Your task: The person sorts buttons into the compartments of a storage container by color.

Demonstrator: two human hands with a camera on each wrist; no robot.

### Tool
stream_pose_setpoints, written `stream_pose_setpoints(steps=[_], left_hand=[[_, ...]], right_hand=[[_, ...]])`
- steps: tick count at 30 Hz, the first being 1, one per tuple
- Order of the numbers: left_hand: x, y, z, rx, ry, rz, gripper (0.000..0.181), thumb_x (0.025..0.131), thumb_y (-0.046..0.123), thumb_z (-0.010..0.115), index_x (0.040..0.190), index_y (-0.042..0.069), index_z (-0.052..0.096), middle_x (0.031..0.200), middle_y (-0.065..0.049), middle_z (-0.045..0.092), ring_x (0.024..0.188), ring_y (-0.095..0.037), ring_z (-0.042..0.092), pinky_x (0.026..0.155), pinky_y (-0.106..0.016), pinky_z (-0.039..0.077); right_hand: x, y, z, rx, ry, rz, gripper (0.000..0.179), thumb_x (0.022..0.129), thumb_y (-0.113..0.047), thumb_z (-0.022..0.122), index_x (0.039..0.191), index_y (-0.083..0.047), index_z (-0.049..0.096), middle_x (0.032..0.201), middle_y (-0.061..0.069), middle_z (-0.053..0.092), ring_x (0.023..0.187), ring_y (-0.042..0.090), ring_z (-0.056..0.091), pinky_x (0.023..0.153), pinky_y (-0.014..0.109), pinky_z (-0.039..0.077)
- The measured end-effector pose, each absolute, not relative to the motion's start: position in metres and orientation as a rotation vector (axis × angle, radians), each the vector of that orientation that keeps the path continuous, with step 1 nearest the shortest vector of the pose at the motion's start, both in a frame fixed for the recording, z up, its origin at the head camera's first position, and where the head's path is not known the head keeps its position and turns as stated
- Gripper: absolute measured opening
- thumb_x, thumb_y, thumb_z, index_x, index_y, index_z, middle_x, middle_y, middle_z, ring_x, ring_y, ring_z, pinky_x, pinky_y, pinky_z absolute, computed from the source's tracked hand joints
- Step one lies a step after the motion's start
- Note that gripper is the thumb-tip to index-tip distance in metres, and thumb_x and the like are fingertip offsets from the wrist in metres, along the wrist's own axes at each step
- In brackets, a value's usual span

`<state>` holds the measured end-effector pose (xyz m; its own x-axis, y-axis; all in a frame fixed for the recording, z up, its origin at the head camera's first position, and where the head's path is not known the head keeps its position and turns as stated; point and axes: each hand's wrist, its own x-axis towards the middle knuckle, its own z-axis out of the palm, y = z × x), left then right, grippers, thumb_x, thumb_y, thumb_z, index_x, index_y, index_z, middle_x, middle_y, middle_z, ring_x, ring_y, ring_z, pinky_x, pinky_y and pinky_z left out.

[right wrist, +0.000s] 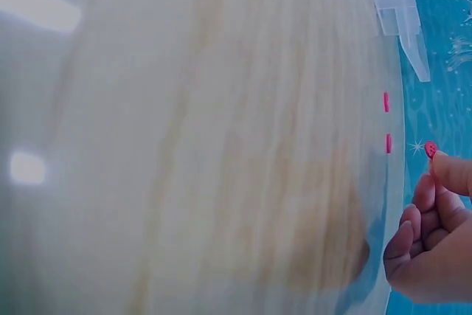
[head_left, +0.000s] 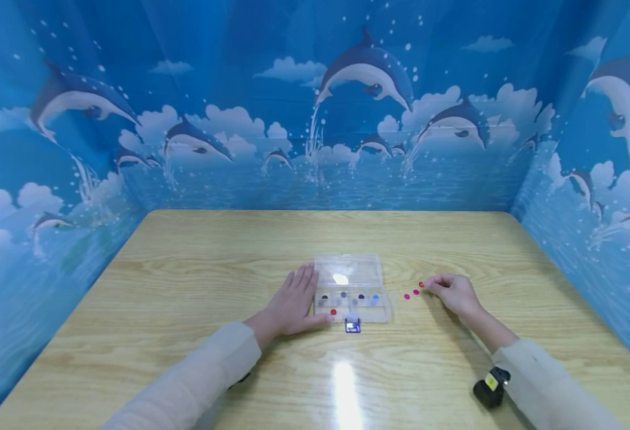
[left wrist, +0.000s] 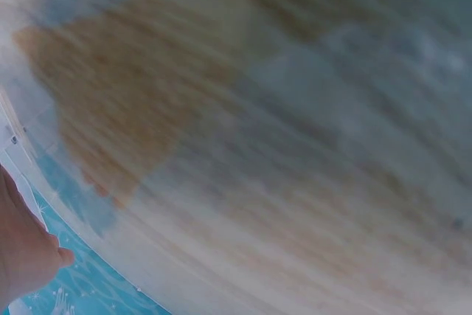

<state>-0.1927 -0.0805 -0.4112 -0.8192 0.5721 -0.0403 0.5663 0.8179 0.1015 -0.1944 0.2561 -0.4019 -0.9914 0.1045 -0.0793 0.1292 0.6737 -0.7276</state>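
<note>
A clear plastic compartment box lies on the table with its lid raised back. Several small dark and blue pieces sit in its rear compartments, and a red button is in the front left one. My left hand rests with straight fingers along the box's left side, thumb at its front edge. To the right of the box, my right hand pinches a red button between thumb and finger, above the table. Two pink-red buttons lie between that hand and the box.
A small square with a dark blue border is at the box's front edge. The wood-grain table is enclosed by a blue dolphin-print curtain. A black device is strapped at the right wrist.
</note>
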Motion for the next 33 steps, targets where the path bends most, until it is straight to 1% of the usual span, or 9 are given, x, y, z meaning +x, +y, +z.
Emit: stream_pose_setpoints(steps=[4, 10, 12, 18, 20, 22, 25, 28, 33], left_hand=[[-0.193, -0.081, -0.411, 0.917, 2.928, 0.138, 0.096, 0.088, 0.067, 0.037, 0.147, -0.004, 0.010, 0.155, -0.021, 0.002, 0.144, -0.035, 0.009, 0.117, -0.046, 0.012], [-0.192, -0.081, -0.411, 0.925, 2.925, 0.152, 0.096, 0.088, 0.065, 0.039, 0.147, -0.005, 0.010, 0.155, -0.021, 0.002, 0.144, -0.035, 0.008, 0.118, -0.046, 0.011], [-0.192, -0.081, -0.410, 0.934, 2.929, 0.160, 0.096, 0.088, 0.065, 0.040, 0.146, -0.005, 0.011, 0.155, -0.022, 0.003, 0.143, -0.036, 0.009, 0.117, -0.047, 0.012], [-0.192, -0.081, -0.411, 0.932, 2.927, 0.160, 0.095, 0.088, 0.065, 0.039, 0.146, -0.005, 0.010, 0.155, -0.022, 0.003, 0.143, -0.036, 0.009, 0.117, -0.047, 0.012], [-0.192, -0.081, -0.411, 0.929, 2.928, 0.154, 0.095, 0.088, 0.065, 0.039, 0.147, -0.005, 0.010, 0.155, -0.022, 0.003, 0.143, -0.036, 0.009, 0.117, -0.047, 0.012], [-0.193, -0.081, -0.411, 0.932, 2.928, 0.150, 0.095, 0.088, 0.065, 0.039, 0.147, -0.005, 0.010, 0.155, -0.022, 0.004, 0.143, -0.036, 0.009, 0.117, -0.047, 0.012], [-0.193, -0.081, -0.411, 0.938, 2.927, 0.142, 0.096, 0.088, 0.065, 0.039, 0.147, -0.005, 0.010, 0.155, -0.022, 0.003, 0.143, -0.036, 0.009, 0.117, -0.047, 0.012], [-0.193, -0.081, -0.411, 0.944, 2.926, 0.149, 0.096, 0.088, 0.065, 0.040, 0.146, -0.005, 0.011, 0.154, -0.023, 0.004, 0.143, -0.037, 0.009, 0.117, -0.047, 0.012], [-0.193, -0.081, -0.412, 0.924, 2.921, 0.143, 0.096, 0.088, 0.066, 0.039, 0.147, -0.004, 0.009, 0.155, -0.021, 0.002, 0.144, -0.036, 0.008, 0.118, -0.046, 0.011]], right_hand=[[-0.194, 0.254, -0.401, 0.226, 2.823, -1.289, 0.023, 0.089, -0.012, 0.057, 0.098, 0.006, 0.067, 0.101, 0.017, 0.069, 0.084, 0.008, 0.051, 0.070, 0.016, 0.039], [-0.193, 0.251, -0.398, 0.290, 2.759, -1.341, 0.025, 0.089, -0.014, 0.057, 0.102, 0.005, 0.065, 0.109, 0.019, 0.066, 0.100, 0.022, 0.052, 0.077, 0.021, 0.038], [-0.192, 0.250, -0.398, 0.304, 2.740, -1.357, 0.026, 0.089, -0.014, 0.056, 0.105, 0.006, 0.064, 0.111, 0.021, 0.064, 0.102, 0.023, 0.052, 0.078, 0.022, 0.039], [-0.190, 0.246, -0.395, 0.331, 2.697, -1.400, 0.029, 0.090, -0.016, 0.055, 0.108, 0.006, 0.062, 0.117, 0.025, 0.059, 0.092, 0.015, 0.050, 0.069, 0.019, 0.040], [-0.189, 0.244, -0.394, 0.340, 2.678, -1.421, 0.029, 0.090, -0.016, 0.055, 0.108, 0.006, 0.062, 0.116, 0.025, 0.059, 0.088, 0.013, 0.048, 0.066, 0.019, 0.040], [-0.189, 0.243, -0.394, 0.349, 2.658, -1.442, 0.030, 0.090, -0.017, 0.055, 0.109, 0.006, 0.061, 0.111, 0.021, 0.061, 0.086, 0.011, 0.048, 0.065, 0.019, 0.041], [-0.189, 0.241, -0.394, 0.351, 2.623, -1.487, 0.031, 0.090, -0.017, 0.056, 0.110, 0.005, 0.060, 0.098, 0.006, 0.064, 0.081, 0.008, 0.047, 0.064, 0.019, 0.043], [-0.189, 0.238, -0.394, 0.351, 2.593, -1.529, 0.031, 0.089, -0.016, 0.057, 0.111, 0.005, 0.060, 0.086, -0.008, 0.062, 0.077, 0.006, 0.049, 0.062, 0.019, 0.044], [-0.186, 0.232, -0.392, 0.335, 2.557, -1.589, 0.027, 0.089, -0.015, 0.059, 0.106, 0.005, 0.063, 0.079, -0.014, 0.061, 0.074, 0.004, 0.052, 0.062, 0.020, 0.046]])
